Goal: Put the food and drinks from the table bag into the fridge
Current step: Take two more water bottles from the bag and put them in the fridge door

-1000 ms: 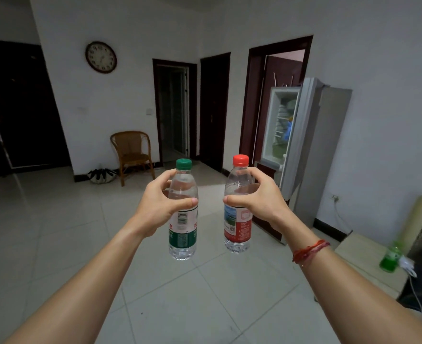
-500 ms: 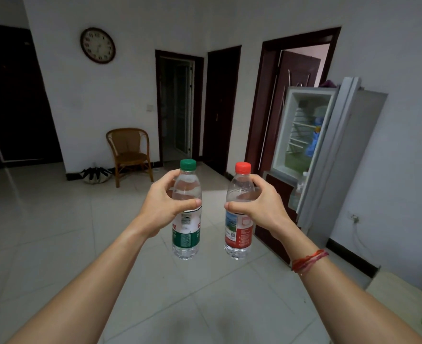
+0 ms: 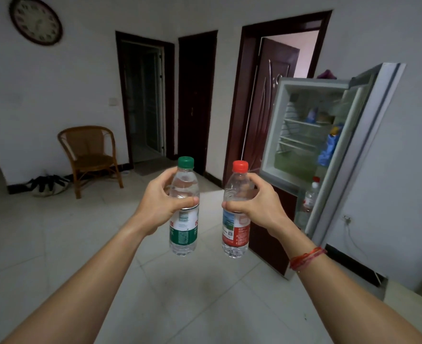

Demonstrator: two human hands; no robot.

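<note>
Fridge (image 3: 301, 155) looms nearer, door (image 3: 368, 145) open; left grip (image 3: 160, 207) clamps green-capped bottle (image 3: 183, 229), right grip (image 3: 257, 207) red-capped bottle (image 3: 236, 232), apart.

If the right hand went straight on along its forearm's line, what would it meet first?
Probably nothing near: the right hand, gripping the red-capped bottle, points over open floor toward the dark door, left of the fridge. Depth is unclear.

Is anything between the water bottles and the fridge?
Nothing visible. The fridge door is open, with only floor between it and the green-capped bottle in the left hand and red-capped bottle in the right hand.
</note>
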